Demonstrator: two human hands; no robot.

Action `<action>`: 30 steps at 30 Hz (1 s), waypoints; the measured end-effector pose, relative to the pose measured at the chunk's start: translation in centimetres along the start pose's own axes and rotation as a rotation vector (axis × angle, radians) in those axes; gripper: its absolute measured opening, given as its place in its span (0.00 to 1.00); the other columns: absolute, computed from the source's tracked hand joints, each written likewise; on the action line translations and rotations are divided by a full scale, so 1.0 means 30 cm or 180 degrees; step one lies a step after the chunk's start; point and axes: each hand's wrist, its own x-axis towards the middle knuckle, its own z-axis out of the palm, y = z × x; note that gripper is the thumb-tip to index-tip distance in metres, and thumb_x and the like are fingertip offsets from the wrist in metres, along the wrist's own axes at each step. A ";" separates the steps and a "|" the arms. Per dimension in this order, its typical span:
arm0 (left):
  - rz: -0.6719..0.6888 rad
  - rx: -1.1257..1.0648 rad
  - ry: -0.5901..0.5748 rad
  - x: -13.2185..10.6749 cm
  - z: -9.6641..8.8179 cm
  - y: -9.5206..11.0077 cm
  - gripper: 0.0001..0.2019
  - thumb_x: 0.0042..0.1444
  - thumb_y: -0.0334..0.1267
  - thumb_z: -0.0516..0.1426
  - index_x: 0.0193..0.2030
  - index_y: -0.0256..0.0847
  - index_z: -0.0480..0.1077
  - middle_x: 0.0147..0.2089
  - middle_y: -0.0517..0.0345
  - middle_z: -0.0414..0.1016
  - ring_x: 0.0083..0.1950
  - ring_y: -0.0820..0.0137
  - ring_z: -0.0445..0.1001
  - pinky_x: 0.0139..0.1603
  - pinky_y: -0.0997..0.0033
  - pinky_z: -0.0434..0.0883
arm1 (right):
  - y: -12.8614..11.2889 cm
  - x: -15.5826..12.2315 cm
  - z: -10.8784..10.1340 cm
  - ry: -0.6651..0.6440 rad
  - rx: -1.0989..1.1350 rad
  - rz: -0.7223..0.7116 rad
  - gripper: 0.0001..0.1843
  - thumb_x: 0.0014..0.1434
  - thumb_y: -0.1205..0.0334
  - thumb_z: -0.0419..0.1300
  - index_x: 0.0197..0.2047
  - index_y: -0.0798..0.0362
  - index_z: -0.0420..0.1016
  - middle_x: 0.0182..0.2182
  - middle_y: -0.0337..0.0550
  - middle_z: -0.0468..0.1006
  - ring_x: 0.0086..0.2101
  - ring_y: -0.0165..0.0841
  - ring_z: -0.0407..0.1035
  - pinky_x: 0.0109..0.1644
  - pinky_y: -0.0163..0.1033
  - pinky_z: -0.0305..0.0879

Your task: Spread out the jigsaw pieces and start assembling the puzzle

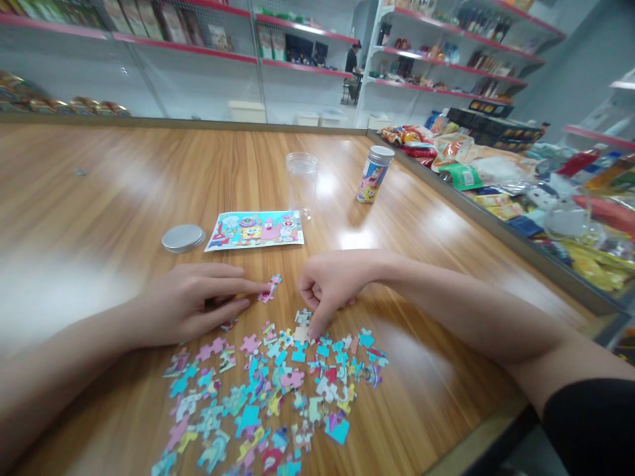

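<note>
Worktop: wood-grain table (124, 172), raised border along the far and right edges.
Puzzle pieces: loose pieces (248, 420) spread flat toward the near edge, many in cyan, pink and yellow; some overlap.
Left hand: the left hand (198, 301) lies low over the table, left of the pieces, fingers loosely extended. Index fingertip rests on a small pink cluster (266, 295); nothing is seen clasped in the palm.
Right hand: the right hand (335, 287) is at the upper side of the spread, fingers curled under, thumb pointing down at a pale piece (301, 333). Whether thumb and fingers pinch anything cannot be told.
Picture sheet: cartoon sheet (258, 231) flat, beyond both hands toward the far edge.
Lid: round silver lid (182, 237) flat, just left of the sheet.
Jar: clear jar (301, 182) standing behind the sheet's right corner.
Canister: printed canister (375, 175) with silver top, standing between the jar and the right edge.
Right edge: packaged goods (496, 168) heaped beyond the border.
Far edge: wall shelves (198, 51) beyond it; a person (351, 63) in the distance.
</note>
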 end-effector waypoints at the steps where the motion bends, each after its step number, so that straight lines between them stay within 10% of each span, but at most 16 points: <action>1: 0.0003 0.0002 0.0000 0.000 0.000 -0.001 0.20 0.67 0.36 0.55 0.65 0.49 0.69 0.37 0.56 0.74 0.37 0.71 0.74 0.37 0.75 0.67 | -0.014 0.003 0.014 0.0255 -0.0381 -0.0016 0.29 0.44 0.34 0.70 0.25 0.54 0.73 0.17 0.33 0.70 0.19 0.25 0.61 0.23 0.33 0.51; 30: -0.0014 -0.0033 0.0119 0.016 -0.005 0.033 0.18 0.67 0.34 0.54 0.61 0.47 0.71 0.36 0.57 0.74 0.36 0.71 0.74 0.35 0.74 0.65 | -0.015 0.025 0.036 0.0297 -0.0065 0.0644 0.36 0.48 0.24 0.61 0.20 0.54 0.67 0.15 0.38 0.75 0.15 0.28 0.68 0.21 0.34 0.65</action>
